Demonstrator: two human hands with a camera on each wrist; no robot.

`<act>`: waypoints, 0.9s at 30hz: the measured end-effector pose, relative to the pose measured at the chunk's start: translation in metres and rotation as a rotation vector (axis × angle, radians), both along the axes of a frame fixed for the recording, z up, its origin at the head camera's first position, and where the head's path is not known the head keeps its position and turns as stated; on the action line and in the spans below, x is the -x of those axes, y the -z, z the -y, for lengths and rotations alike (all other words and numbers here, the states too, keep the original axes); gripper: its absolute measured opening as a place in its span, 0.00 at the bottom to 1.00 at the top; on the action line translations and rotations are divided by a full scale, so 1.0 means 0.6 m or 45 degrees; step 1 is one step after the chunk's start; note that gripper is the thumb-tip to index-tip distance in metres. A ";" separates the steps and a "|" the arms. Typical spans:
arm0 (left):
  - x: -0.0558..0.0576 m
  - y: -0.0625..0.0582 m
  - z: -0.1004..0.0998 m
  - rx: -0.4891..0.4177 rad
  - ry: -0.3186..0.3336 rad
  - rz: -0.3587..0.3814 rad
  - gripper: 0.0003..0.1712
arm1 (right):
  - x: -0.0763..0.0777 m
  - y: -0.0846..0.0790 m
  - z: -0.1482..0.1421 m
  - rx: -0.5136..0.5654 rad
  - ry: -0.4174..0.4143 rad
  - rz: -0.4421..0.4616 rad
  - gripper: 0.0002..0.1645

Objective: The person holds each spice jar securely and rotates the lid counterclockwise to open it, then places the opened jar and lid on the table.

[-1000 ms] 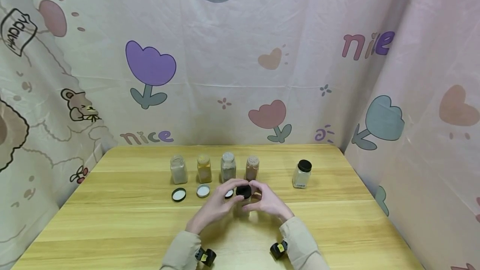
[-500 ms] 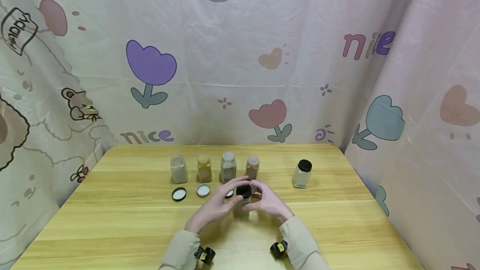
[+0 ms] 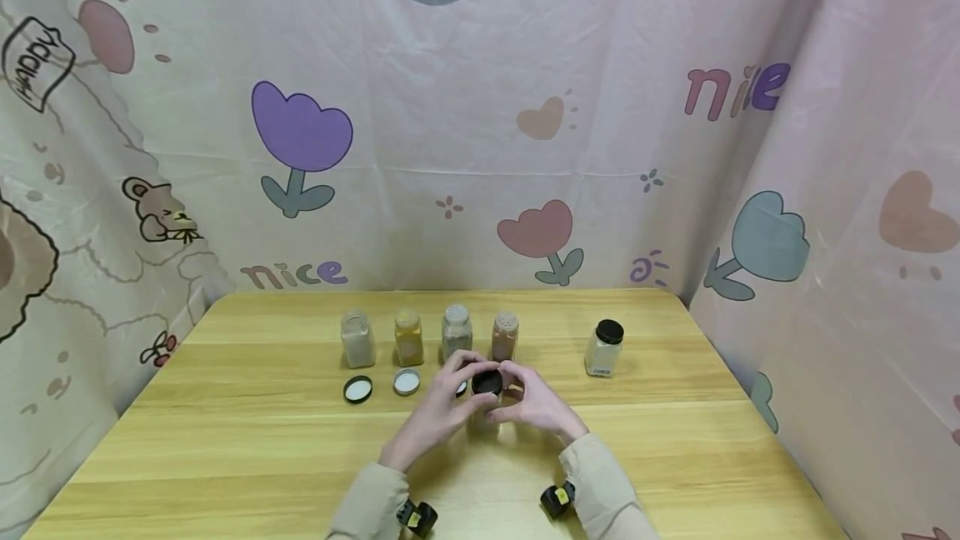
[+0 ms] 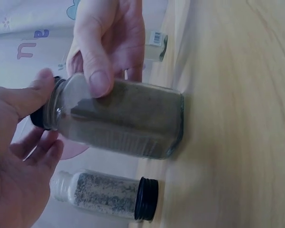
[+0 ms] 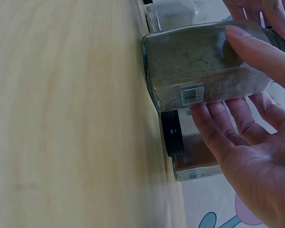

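A glass spice jar [image 4: 128,118] with grey-brown powder stands upright on the table in front of me, its black lid [image 3: 487,382] on top. My left hand [image 3: 441,402] holds that lid between thumb and fingers, seen from the side in the left wrist view. Around the jar's body curls my right hand [image 3: 536,402], its thumb on one face and its fingers on the opposite side, as the right wrist view shows. Just behind stand a jar of dark speckled seasoning [image 3: 457,338] and one of reddish-brown powder [image 3: 505,336], both with shaker tops uncovered.
Farther left are an uncapped jar of whitish contents [image 3: 358,342] and a yellow one [image 3: 408,340]. Before them lie a black-rimmed lid [image 3: 357,389] and a grey-rimmed lid [image 3: 407,382], insides up. A black-capped jar [image 3: 603,348] stands at right. Printed curtains enclose the wooden table [image 3: 247,432].
My left hand has turned slightly on the lid, its wrist shifting a little to the right. The right hand and the jar stay in place.
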State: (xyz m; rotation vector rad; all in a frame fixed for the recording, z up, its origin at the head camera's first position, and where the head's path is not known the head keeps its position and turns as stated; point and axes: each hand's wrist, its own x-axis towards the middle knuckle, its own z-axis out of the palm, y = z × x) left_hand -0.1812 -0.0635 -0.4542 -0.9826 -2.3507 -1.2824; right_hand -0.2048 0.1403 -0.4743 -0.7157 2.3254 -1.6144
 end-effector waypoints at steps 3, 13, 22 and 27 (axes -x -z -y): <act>-0.001 0.000 -0.003 -0.028 -0.040 0.003 0.28 | 0.002 -0.001 -0.002 0.010 -0.016 0.003 0.31; -0.001 -0.002 0.000 -0.064 -0.064 0.009 0.25 | 0.007 -0.013 -0.037 0.000 -0.117 0.041 0.32; -0.003 -0.004 0.000 0.003 -0.048 0.115 0.23 | 0.013 -0.012 -0.094 0.003 -0.102 0.033 0.33; -0.003 -0.005 0.000 0.022 -0.001 0.127 0.23 | 0.015 -0.015 -0.115 -0.017 -0.003 0.022 0.36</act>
